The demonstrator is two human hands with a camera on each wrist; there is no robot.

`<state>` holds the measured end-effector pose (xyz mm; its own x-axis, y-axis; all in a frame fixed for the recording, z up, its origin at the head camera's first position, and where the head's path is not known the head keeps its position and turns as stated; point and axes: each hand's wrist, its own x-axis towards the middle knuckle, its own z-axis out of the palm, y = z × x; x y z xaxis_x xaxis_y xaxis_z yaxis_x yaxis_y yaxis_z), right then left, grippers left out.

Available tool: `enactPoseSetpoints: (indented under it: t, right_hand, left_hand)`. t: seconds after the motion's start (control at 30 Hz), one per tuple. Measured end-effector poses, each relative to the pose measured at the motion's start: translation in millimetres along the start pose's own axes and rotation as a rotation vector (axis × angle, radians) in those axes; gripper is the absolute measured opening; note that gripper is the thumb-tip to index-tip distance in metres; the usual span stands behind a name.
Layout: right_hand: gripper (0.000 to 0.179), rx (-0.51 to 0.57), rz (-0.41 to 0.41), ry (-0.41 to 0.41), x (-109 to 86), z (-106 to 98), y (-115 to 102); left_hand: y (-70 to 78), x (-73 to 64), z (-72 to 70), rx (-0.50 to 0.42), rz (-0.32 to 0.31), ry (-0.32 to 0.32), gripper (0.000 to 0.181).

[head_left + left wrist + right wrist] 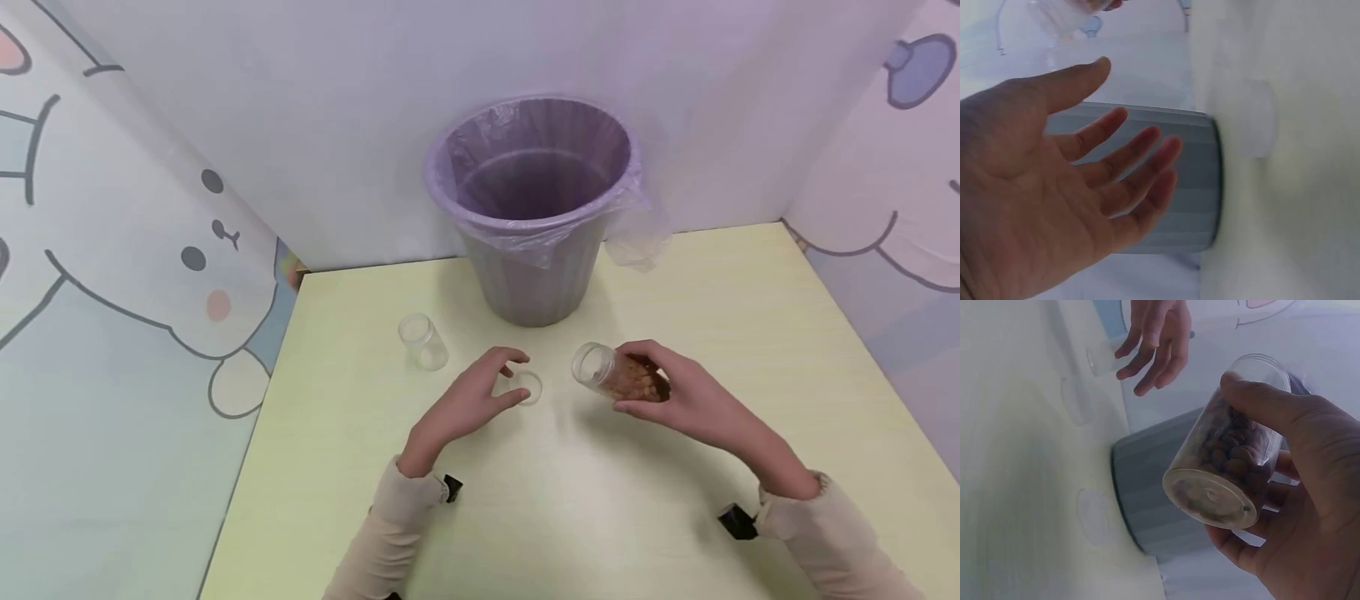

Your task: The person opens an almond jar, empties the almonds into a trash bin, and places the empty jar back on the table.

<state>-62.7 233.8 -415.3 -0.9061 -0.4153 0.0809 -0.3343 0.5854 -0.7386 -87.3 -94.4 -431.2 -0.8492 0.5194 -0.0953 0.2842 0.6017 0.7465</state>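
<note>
My right hand grips a clear plastic jar partly filled with small brown pieces. The jar is tilted, its uncovered mouth toward the left; the right wrist view shows the brown pieces through its wall. My left hand is held above the table with fingers spread and slightly bent, holding nothing. Close to its fingertips, in the head view, is a clear round lid on the table. A second clear jar, with no contents visible, stands left of that hand.
A purple-grey bin with a clear liner stands at the back of the pale table, against the wall. On the table in the right wrist view lies another clear disc. Walls with cartoon drawings border both sides.
</note>
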Motion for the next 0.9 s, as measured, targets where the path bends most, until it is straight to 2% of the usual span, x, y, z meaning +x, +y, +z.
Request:
enactPoseSetpoints:
  t: [0.13,0.27,0.5,0.67,0.9]
  right_hand:
    - [0.062,-0.006,0.014,0.018,0.8,-19.3,-9.9]
    - [0.062,-0.022,-0.005,0.046,2.6,-40.3,-19.9]
    - [0.065,0.013,-0.035,0.068,6.5,-78.4,-39.1]
    - [0.067,0.013,-0.057,0.077,10.4,-102.4,-55.1]
    - [0.072,-0.054,-0.098,0.078,23.0,-129.7,-76.6]
  left_hand:
    - [18.3,-7.6,-21.7,-0.156,0.055,-0.009,0.045]
    - [35.3,-14.8,-44.5,-0.253,0.089,0.044,0.041]
    - [56.1,-18.7,-82.7,-0.53,0.07,0.149,0.042]
    - [67.3,-17.4,-110.9,-0.57,0.03,0.224,0.038]
    - [78.6,-11.4,-153.8,-0.609,-0.036,0.232,0.037]
